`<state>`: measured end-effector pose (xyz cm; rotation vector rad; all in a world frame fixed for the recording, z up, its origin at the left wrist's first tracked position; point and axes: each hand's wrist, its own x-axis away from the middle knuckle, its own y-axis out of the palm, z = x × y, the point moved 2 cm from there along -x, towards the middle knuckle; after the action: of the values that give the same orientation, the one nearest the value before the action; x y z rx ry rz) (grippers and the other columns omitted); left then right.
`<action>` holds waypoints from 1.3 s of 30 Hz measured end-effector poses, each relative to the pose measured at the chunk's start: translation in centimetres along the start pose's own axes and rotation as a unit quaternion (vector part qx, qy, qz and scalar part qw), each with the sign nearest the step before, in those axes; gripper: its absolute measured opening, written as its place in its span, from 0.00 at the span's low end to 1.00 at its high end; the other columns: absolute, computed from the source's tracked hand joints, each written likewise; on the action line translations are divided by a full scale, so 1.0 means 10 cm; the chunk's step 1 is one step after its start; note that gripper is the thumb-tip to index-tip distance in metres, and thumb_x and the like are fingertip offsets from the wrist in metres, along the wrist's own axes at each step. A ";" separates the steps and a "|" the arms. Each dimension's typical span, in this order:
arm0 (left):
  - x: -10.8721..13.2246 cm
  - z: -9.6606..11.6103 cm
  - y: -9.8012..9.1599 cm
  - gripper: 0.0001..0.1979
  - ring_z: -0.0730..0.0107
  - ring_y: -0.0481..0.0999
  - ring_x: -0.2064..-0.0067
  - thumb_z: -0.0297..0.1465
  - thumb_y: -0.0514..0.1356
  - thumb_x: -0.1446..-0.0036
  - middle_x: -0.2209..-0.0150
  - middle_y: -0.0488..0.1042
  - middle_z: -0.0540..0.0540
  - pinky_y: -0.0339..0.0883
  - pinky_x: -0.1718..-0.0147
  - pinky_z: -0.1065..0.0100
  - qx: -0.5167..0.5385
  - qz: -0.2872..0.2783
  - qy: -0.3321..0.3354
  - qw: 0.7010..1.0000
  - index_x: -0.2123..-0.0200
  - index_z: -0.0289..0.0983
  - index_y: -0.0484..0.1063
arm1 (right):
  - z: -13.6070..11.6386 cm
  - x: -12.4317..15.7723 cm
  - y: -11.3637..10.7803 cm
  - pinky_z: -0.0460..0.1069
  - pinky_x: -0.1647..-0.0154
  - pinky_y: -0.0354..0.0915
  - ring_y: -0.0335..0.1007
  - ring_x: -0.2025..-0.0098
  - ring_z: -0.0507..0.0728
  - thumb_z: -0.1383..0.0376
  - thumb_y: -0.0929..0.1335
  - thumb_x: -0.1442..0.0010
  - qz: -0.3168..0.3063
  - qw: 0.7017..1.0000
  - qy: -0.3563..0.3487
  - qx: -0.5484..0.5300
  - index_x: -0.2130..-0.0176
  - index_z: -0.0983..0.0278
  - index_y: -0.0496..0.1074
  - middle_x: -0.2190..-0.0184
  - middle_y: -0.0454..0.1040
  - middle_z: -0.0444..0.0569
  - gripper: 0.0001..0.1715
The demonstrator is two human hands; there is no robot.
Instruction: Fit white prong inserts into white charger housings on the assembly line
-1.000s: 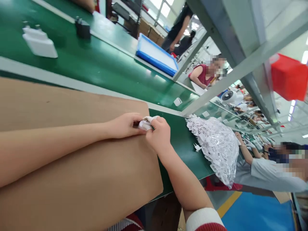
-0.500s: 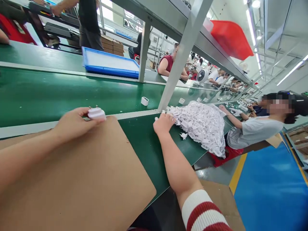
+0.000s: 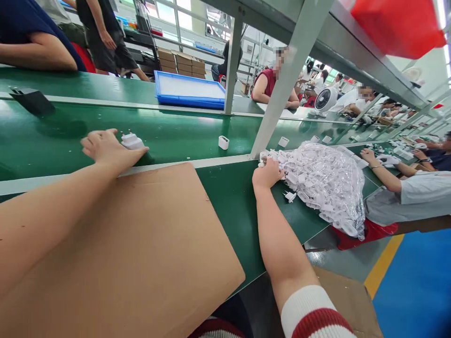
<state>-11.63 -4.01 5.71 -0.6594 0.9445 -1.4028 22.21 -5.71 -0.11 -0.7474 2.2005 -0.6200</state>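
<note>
A white two-pin plug adapter [image 3: 132, 141] stands pins up on the green belt, in the crook of my left hand [image 3: 105, 148]. The left fingers are spread and off it; the thumb stretches along its near side. My right hand [image 3: 268, 173] is at the left edge of a heap of white plug parts [image 3: 317, 178], its fingers curled round a small white plug part [image 3: 262, 158] that they partly hide. One loose white plug part [image 3: 290, 196] lies just right of that hand. A white adapter housing [image 3: 223, 142] rests on the belt between my hands.
A brown cardboard sheet [image 3: 141, 253] covers the near left. A black adapter [image 3: 33, 101] is on the belt at far left. A metal post [image 3: 289, 80] rises beside my right hand. A blue-rimmed tray [image 3: 190, 91] lies beyond the belt. A co-worker's hand [image 3: 368, 156] is right of the heap.
My left hand has gone from above the cardboard out over the belt, and its pinch on the adapter has opened. My right hand has reached the heap's edge. The view has swung left.
</note>
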 end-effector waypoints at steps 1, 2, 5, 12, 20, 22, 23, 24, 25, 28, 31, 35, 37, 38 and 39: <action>0.02 0.05 0.03 0.33 0.58 0.68 0.48 0.58 0.66 0.49 0.59 0.77 0.49 0.63 0.49 0.64 0.005 -0.003 0.017 1.000 0.52 0.37 0.74 | -0.05 0.03 0.00 0.67 0.36 0.59 0.74 0.52 0.63 0.77 0.62 0.46 -0.012 0.999 -0.013 -0.043 0.55 0.64 0.78 0.55 0.77 0.56 0.23; 0.03 0.08 0.06 0.34 0.58 0.67 0.47 0.58 0.66 0.48 0.58 0.77 0.49 0.62 0.48 0.63 0.011 -0.002 0.033 0.999 0.51 0.37 0.74 | -0.11 0.06 0.01 0.65 0.37 0.63 0.75 0.53 0.62 0.77 0.63 0.46 -0.038 0.994 -0.026 -0.099 0.53 0.64 0.77 0.55 0.77 0.55 0.24; -0.01 0.09 0.13 0.35 0.57 0.62 0.41 0.58 0.66 0.46 0.51 0.75 0.48 0.58 0.42 0.60 0.023 0.029 0.060 0.998 0.47 0.37 0.72 | -0.30 0.24 0.09 0.55 0.46 0.73 0.78 0.57 0.57 0.71 0.66 0.42 -0.169 0.945 -0.038 -0.279 0.52 0.64 0.78 0.55 0.80 0.52 0.20; -0.56 0.03 0.57 0.36 0.45 0.52 0.28 0.41 0.63 0.37 0.28 0.58 0.37 0.46 0.30 0.51 -0.023 0.033 0.049 0.998 0.31 0.32 0.63 | -0.45 0.55 0.22 0.52 0.47 0.77 0.81 0.55 0.56 0.70 0.70 0.43 -0.316 0.888 -0.067 -0.329 0.56 0.64 0.81 0.54 0.82 0.51 0.15; -1.16 0.30 1.12 0.47 0.47 0.53 0.25 0.33 0.68 0.51 0.27 0.59 0.37 0.46 0.27 0.56 0.041 -0.060 0.090 0.993 0.28 0.35 0.59 | -0.39 0.57 0.26 0.54 0.48 0.76 0.80 0.55 0.58 0.72 0.74 0.45 -0.401 0.884 -0.164 -0.175 0.53 0.63 0.80 0.55 0.81 0.52 0.18; -1.20 0.34 1.15 0.41 0.49 0.63 0.30 0.32 0.67 0.50 0.30 0.63 0.37 0.54 0.29 0.59 0.057 -0.042 0.074 0.995 0.32 0.35 0.65 | -0.38 0.58 0.27 0.52 0.51 0.76 0.80 0.57 0.57 0.75 0.74 0.47 -0.403 0.882 -0.182 -0.163 0.57 0.61 0.81 0.58 0.82 0.49 0.17; -1.21 0.36 1.15 0.37 0.50 0.68 0.34 0.33 0.66 0.50 0.32 0.65 0.36 0.58 0.31 0.59 0.060 -0.030 0.063 0.996 0.35 0.34 0.69 | -0.38 0.58 0.27 0.52 0.53 0.76 0.80 0.58 0.57 0.74 0.74 0.47 -0.395 0.885 -0.190 -0.158 0.59 0.60 0.82 0.59 0.82 0.48 0.16; -1.19 0.38 1.14 0.33 0.50 0.72 0.38 0.33 0.66 0.50 0.35 0.67 0.35 0.62 0.34 0.58 0.064 -0.019 0.051 0.996 0.38 0.34 0.72 | -0.38 0.57 0.26 0.52 0.55 0.76 0.80 0.60 0.57 0.73 0.75 0.47 -0.386 0.889 -0.193 -0.156 0.60 0.59 0.82 0.61 0.82 0.47 0.14; -1.16 0.38 1.11 0.30 0.50 0.74 0.42 0.34 0.65 0.49 0.38 0.69 0.34 0.65 0.36 0.56 0.068 -0.008 0.041 0.997 0.42 0.33 0.74 | -0.38 0.55 0.25 0.52 0.56 0.75 0.79 0.61 0.57 0.71 0.75 0.46 -0.375 0.894 -0.191 -0.156 0.61 0.58 0.82 0.62 0.82 0.46 0.12; -0.94 0.37 0.99 0.23 0.52 0.77 0.49 0.37 0.64 0.47 0.45 0.73 0.34 0.70 0.42 0.55 0.076 0.009 0.041 0.996 0.49 0.33 0.77 | -0.39 0.48 0.20 0.51 0.56 0.75 0.79 0.62 0.56 0.64 0.75 0.44 -0.329 0.916 -0.147 -0.177 0.60 0.59 0.83 0.61 0.81 0.47 0.10; -0.47 0.31 0.83 0.24 0.56 0.76 0.51 0.43 0.64 0.46 0.49 0.75 0.38 0.71 0.47 0.59 0.092 0.003 0.066 0.994 0.51 0.35 0.78 | -0.41 0.42 0.14 0.53 0.52 0.74 0.78 0.61 0.57 0.60 0.75 0.44 -0.291 0.925 -0.090 -0.228 0.58 0.62 0.83 0.59 0.81 0.49 0.14; 0.38 0.24 0.67 0.25 0.58 0.77 0.54 0.50 0.64 0.46 0.52 0.78 0.43 0.70 0.54 0.62 0.146 -0.040 0.104 0.983 0.54 0.38 0.78 | -0.48 0.49 0.10 0.53 0.56 0.75 0.78 0.62 0.58 0.54 0.77 0.49 -0.324 0.885 -0.021 -0.334 0.57 0.65 0.81 0.61 0.83 0.51 0.23; 0.75 0.22 0.65 0.23 0.57 0.77 0.52 0.51 0.63 0.43 0.53 0.79 0.44 0.69 0.54 0.63 0.169 -0.057 0.120 0.977 0.54 0.40 0.79 | -0.56 0.59 0.05 0.52 0.59 0.76 0.78 0.62 0.57 0.52 0.78 0.50 -0.356 0.865 -0.035 -0.351 0.57 0.64 0.81 0.60 0.83 0.50 0.24; 0.89 0.21 0.66 0.22 0.58 0.77 0.52 0.51 0.62 0.42 0.52 0.79 0.45 0.69 0.54 0.63 0.182 -0.062 0.117 0.974 0.53 0.41 0.79 | -0.60 0.65 0.01 0.52 0.58 0.76 0.78 0.62 0.57 0.51 0.78 0.49 -0.372 0.859 -0.058 -0.347 0.57 0.63 0.81 0.60 0.84 0.50 0.24; 0.99 0.19 0.67 0.24 0.58 0.77 0.53 0.51 0.63 0.42 0.52 0.79 0.45 0.70 0.54 0.63 0.197 -0.062 0.105 0.973 0.51 0.41 0.78 | -0.64 0.71 -0.03 0.52 0.58 0.75 0.78 0.61 0.57 0.52 0.77 0.48 -0.388 0.852 -0.089 -0.339 0.57 0.62 0.82 0.60 0.84 0.49 0.22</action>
<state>-7.29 -13.38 -0.63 -0.2773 0.7635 -1.7366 13.39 -9.33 0.70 -2.0267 1.8658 -0.0831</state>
